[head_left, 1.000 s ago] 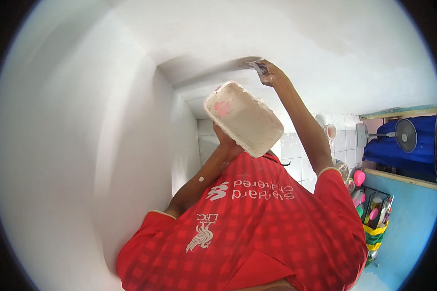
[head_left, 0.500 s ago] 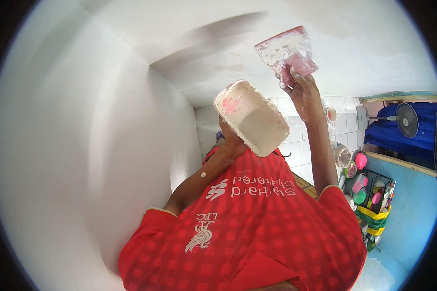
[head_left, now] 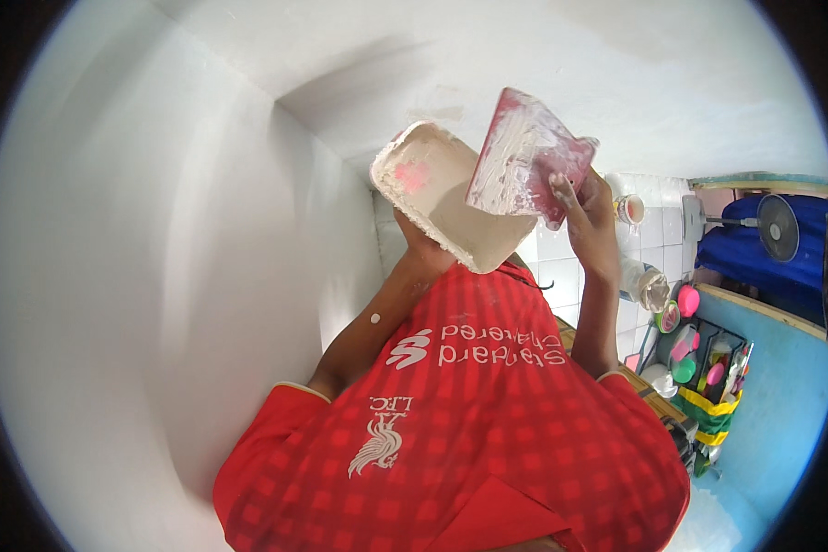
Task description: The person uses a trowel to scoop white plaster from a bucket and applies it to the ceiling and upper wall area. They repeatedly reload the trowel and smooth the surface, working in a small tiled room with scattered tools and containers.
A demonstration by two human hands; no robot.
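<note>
My left hand (head_left: 420, 241) is wrapped around the underside of a pale rectangular tub (head_left: 442, 198). White paste crusts its rim, and a pink patch marks the inside. In my right hand (head_left: 591, 216) is a wide red putty spreader (head_left: 524, 156), its blade smeared with white paste. The thumb presses on the near face of its grip; the other fingers are mostly hidden behind it. From this view the spreader overlaps the tub's right end; whether they touch I cannot tell.
White plastered walls (head_left: 221, 239) meet in a corner at left and ahead. To the right are white tiles (head_left: 651, 230), a small cup (head_left: 629, 210), a clear plastic container (head_left: 651, 287), a dark rack (head_left: 708, 345) of colourful kitchenware, a grey fan (head_left: 777, 228) and a blue panel (head_left: 782, 386).
The spreader has come down and left from near the wall to the tub's right end, turning as it moved. The tub has shifted slightly up and left.
</note>
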